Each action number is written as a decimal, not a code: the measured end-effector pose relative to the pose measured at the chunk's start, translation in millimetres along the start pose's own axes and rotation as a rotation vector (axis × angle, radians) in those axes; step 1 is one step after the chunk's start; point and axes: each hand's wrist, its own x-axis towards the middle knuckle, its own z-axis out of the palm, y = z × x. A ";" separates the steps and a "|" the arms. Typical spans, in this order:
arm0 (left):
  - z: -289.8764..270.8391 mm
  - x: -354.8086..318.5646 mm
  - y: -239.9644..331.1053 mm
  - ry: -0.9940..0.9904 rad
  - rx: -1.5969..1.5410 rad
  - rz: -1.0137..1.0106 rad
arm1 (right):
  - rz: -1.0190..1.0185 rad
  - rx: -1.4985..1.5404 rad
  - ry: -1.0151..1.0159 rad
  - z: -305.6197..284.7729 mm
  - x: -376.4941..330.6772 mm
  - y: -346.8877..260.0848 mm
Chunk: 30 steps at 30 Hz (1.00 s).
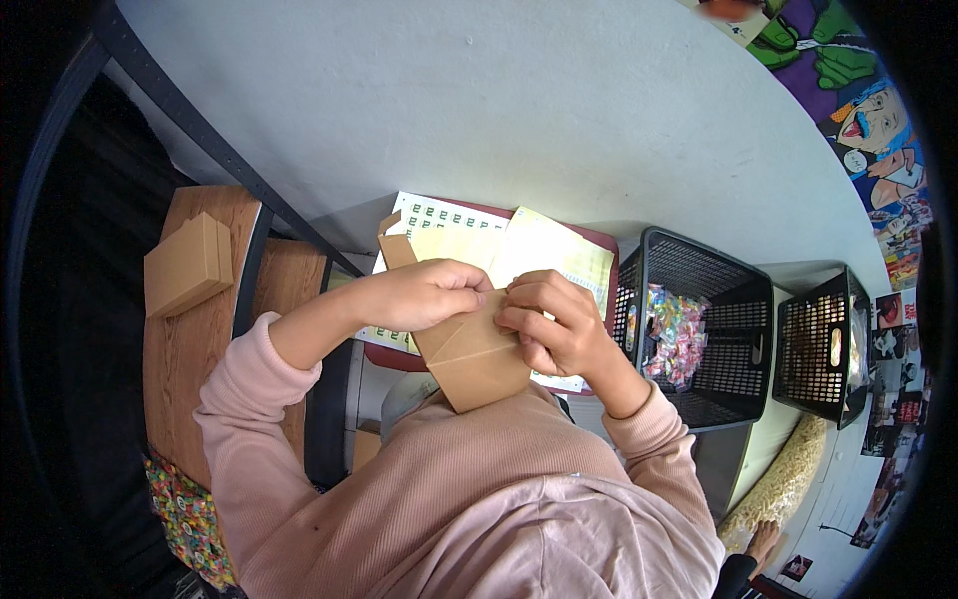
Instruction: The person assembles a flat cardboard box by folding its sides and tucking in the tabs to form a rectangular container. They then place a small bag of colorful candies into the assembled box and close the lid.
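A brown cardboard box [479, 364], partly folded, leans near my lap with a flap sticking up at its far left. My left hand [439, 294] is closed, thumb and fingers pinching the upper edge of the cardboard. On the right side of the same box, my right hand [551, 317] curls its fingers against the edge. The fingertips of both hands almost meet there. Behind them lie a pale yellow sheet [559, 250] and a white sheet with rows of small dark printed marks [439, 212], on a dark red surface [601, 240].
Left, a closed cardboard box [185, 268] sits on a wooden table [170, 399]. Right, a black basket [733, 290] holds colourful small packets [679, 334]; a second black basket [813, 339] stands beyond. Another person's hand [765, 544] shows at lower right.
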 end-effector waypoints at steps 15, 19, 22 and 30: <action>4.1 -2.2 8.4 0.117 0.099 0.017 | 0.458 0.447 -0.016 -11.0 -6.6 -0.9; 5.2 -1.5 7.1 0.148 0.093 0.034 | 0.483 0.465 -0.073 -15.0 -5.4 3.9; 6.6 -0.3 -0.2 0.131 0.102 0.117 | 0.505 0.459 -0.141 -14.9 -1.8 3.2; 20.3 -2.8 -1.3 0.182 0.494 0.272 | 0.858 0.594 -0.291 -12.4 -12.4 -4.5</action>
